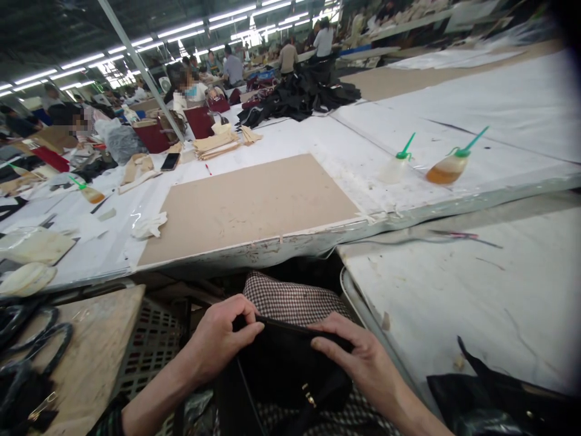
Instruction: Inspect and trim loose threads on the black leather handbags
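A black bag (pixel 284 369) with a small gold clasp lies on my lap, over checked cloth (pixel 290 297). My left hand (pixel 222 339) pinches the bag's top edge at the left, fingers closed on it. Along the top edge on the right, my right hand (pixel 358 363) rests with its fingers curled over the rim. Both hands are low in the view, in the gap between two tables.
A brown board (pixel 249 206) lies on the white table ahead. Two squeeze bottles with green nozzles (pixel 447 166) lie at the right. A phone (pixel 170 161), tan pieces, black straps (pixel 27 345) at left, another black bag (pixel 494 399) at right. People work in the background.
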`<action>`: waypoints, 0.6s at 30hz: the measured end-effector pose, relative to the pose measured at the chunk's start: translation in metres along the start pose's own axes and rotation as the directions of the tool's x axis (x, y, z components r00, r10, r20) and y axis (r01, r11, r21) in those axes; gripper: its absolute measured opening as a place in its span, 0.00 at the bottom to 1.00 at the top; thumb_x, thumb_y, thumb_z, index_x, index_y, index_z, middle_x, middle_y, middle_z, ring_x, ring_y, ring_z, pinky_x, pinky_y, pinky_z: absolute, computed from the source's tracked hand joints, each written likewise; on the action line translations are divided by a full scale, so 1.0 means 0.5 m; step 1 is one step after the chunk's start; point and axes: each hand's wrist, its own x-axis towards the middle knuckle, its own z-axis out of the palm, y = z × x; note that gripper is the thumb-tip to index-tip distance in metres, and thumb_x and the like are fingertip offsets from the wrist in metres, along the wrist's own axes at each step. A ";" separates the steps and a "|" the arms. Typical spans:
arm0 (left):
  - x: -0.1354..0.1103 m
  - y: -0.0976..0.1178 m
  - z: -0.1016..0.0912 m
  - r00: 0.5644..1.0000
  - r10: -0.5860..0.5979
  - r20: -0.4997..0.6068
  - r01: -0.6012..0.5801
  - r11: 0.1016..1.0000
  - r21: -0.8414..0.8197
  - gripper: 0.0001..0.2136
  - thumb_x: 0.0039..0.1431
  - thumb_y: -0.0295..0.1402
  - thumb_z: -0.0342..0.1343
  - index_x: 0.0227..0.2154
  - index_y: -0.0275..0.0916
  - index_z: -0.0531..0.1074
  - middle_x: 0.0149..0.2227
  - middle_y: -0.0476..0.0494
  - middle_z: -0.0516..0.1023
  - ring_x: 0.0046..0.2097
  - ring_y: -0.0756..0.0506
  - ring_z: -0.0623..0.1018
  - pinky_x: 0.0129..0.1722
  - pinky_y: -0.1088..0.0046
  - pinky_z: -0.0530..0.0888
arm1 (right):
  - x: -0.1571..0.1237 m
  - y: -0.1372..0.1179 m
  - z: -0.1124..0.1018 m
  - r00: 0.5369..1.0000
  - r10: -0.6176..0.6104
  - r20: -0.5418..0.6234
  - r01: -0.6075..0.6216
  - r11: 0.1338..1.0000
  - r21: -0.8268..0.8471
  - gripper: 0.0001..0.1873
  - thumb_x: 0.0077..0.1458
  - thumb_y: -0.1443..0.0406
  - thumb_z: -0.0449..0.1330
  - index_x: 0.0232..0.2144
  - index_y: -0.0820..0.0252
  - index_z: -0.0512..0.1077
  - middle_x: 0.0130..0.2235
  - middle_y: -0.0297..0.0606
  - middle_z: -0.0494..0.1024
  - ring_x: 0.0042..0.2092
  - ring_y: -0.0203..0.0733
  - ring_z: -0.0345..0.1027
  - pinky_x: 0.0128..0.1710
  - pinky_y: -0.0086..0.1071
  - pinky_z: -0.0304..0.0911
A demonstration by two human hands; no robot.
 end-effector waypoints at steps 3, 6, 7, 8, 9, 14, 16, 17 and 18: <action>0.000 -0.001 0.003 1.000 -0.013 -0.020 0.013 1.000 0.015 0.08 0.57 0.30 0.59 0.24 0.39 0.68 0.35 0.49 0.78 0.38 0.48 0.75 0.39 0.74 0.67 | 0.002 -0.002 0.006 1.000 -0.015 -0.023 0.015 1.000 -0.005 0.09 0.61 0.57 0.61 0.37 0.52 0.79 0.34 0.33 0.75 0.39 0.41 0.70 0.40 0.32 0.64; -0.001 -0.003 0.006 0.999 -0.016 -0.046 0.018 0.999 0.027 0.08 0.57 0.30 0.59 0.24 0.39 0.68 0.34 0.49 0.78 0.37 0.48 0.76 0.39 0.74 0.68 | 0.003 -0.003 0.011 0.998 -0.033 -0.045 0.032 0.999 -0.013 0.09 0.62 0.58 0.60 0.35 0.52 0.78 0.34 0.33 0.75 0.39 0.41 0.70 0.40 0.32 0.63; -0.001 -0.003 0.007 0.998 -0.017 -0.056 0.019 0.999 0.029 0.08 0.57 0.30 0.60 0.24 0.39 0.68 0.33 0.49 0.78 0.36 0.48 0.75 0.38 0.74 0.68 | 0.004 -0.002 0.012 0.998 -0.036 -0.049 0.035 0.999 -0.018 0.09 0.62 0.58 0.59 0.35 0.53 0.78 0.34 0.33 0.75 0.38 0.41 0.69 0.40 0.32 0.63; -0.001 -0.004 0.009 0.998 -0.019 -0.064 0.021 0.999 0.030 0.08 0.57 0.30 0.60 0.24 0.39 0.68 0.33 0.49 0.78 0.36 0.48 0.75 0.38 0.74 0.67 | 0.003 -0.002 0.014 0.998 -0.038 -0.054 0.037 0.999 -0.023 0.09 0.62 0.58 0.59 0.34 0.53 0.78 0.34 0.33 0.74 0.38 0.41 0.69 0.40 0.32 0.63; -0.001 -0.004 0.010 0.997 -0.021 -0.072 0.023 0.999 0.031 0.08 0.57 0.30 0.60 0.24 0.39 0.69 0.32 0.49 0.78 0.35 0.48 0.75 0.37 0.74 0.67 | 0.003 -0.001 0.016 0.998 -0.040 -0.058 0.039 0.999 -0.027 0.09 0.62 0.58 0.59 0.34 0.53 0.77 0.34 0.33 0.74 0.38 0.41 0.69 0.39 0.32 0.63; 0.004 0.001 0.016 0.995 -0.028 -0.094 0.032 0.999 0.042 0.07 0.57 0.31 0.60 0.25 0.38 0.71 0.30 0.49 0.78 0.34 0.48 0.75 0.37 0.74 0.67 | 0.000 0.005 0.018 0.998 -0.026 -0.065 0.021 0.997 -0.068 0.11 0.62 0.57 0.57 0.32 0.54 0.75 0.34 0.34 0.73 0.38 0.41 0.68 0.39 0.33 0.62; 0.006 0.004 0.018 0.995 -0.033 -0.094 0.037 0.999 0.033 0.07 0.56 0.31 0.60 0.24 0.38 0.70 0.30 0.49 0.77 0.33 0.48 0.75 0.36 0.74 0.67 | 0.000 0.002 0.012 0.999 -0.020 -0.045 0.016 0.995 -0.103 0.12 0.62 0.57 0.57 0.31 0.55 0.74 0.33 0.34 0.73 0.38 0.42 0.68 0.39 0.33 0.62; 0.007 0.007 0.019 0.995 -0.041 -0.095 0.043 0.999 0.021 0.08 0.56 0.30 0.60 0.24 0.38 0.70 0.29 0.49 0.77 0.33 0.48 0.75 0.35 0.74 0.66 | 0.002 -0.002 0.007 0.999 -0.025 -0.025 0.022 0.991 -0.129 0.12 0.63 0.57 0.56 0.31 0.55 0.73 0.33 0.34 0.73 0.38 0.42 0.68 0.39 0.33 0.62; 0.008 0.009 0.021 0.994 -0.051 -0.096 0.052 0.999 0.004 0.08 0.55 0.30 0.60 0.23 0.38 0.68 0.29 0.49 0.77 0.32 0.49 0.75 0.35 0.74 0.66 | 0.005 -0.009 0.002 0.999 -0.033 0.009 0.034 0.986 -0.161 0.12 0.63 0.58 0.55 0.31 0.55 0.73 0.33 0.34 0.74 0.38 0.42 0.69 0.39 0.33 0.62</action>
